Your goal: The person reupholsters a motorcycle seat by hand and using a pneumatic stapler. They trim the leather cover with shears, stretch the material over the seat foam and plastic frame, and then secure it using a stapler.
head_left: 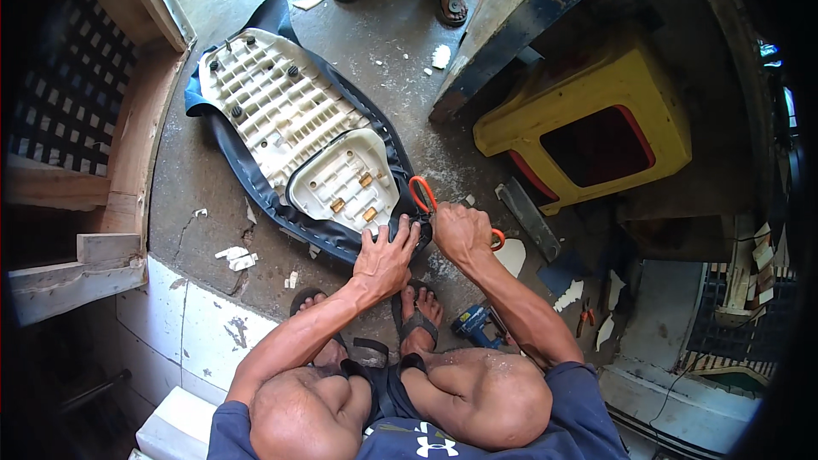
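A motorcycle seat lies upside down on the floor, its ribbed cream plastic base [281, 111] facing up. Around the base wraps a black seat cover [247, 166], which stands loose and flared at the far left end. At the near right end, my left hand [383, 260] has its fingers spread over the cover's edge and grips it; the thumb is mostly hidden. Close beside it, my right hand [463, 232] is closed round scissors with orange handles [431, 193]. One handle loop shows on either side of the fist; the blades are largely hidden.
Next to my right foot is a blue power tool [477, 325]. Pliers [585, 317], a grey metal bar [530, 221] and white scraps [237, 255] lie around. A yellow, red-edged casing [554, 132] stands right, wooden framing [128, 145] left. Another person's sandalled feet [447, 0] are at the far side.
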`<action>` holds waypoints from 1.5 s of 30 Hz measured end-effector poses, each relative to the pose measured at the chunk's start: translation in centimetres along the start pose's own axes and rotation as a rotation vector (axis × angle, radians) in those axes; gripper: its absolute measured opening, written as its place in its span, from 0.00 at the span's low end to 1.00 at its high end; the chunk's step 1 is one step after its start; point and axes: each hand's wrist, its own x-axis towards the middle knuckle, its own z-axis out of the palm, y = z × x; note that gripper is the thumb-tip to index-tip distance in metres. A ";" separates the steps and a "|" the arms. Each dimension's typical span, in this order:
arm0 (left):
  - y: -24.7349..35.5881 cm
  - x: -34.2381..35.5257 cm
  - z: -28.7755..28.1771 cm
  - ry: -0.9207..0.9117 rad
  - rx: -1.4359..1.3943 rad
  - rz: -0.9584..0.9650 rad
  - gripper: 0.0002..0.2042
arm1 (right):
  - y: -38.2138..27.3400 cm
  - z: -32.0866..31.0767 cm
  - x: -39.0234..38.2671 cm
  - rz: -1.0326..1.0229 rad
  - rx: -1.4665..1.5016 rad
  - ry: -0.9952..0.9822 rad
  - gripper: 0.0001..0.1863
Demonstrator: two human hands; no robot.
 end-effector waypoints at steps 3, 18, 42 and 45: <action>0.0 0.0 0.3 0.009 0.003 0.007 0.49 | -1.2 0.6 -0.2 0.056 -0.029 0.038 0.11; -0.5 0.5 0.3 0.020 0.033 0.037 0.48 | 2.8 2.3 0.5 0.051 0.239 0.072 0.21; -0.9 -0.3 0.5 0.064 -0.002 0.039 0.46 | 3.9 2.3 1.3 -0.017 0.466 0.045 0.19; -0.6 -0.7 0.6 0.138 -0.065 0.087 0.46 | 7.2 5.2 1.6 0.053 0.848 -0.198 0.26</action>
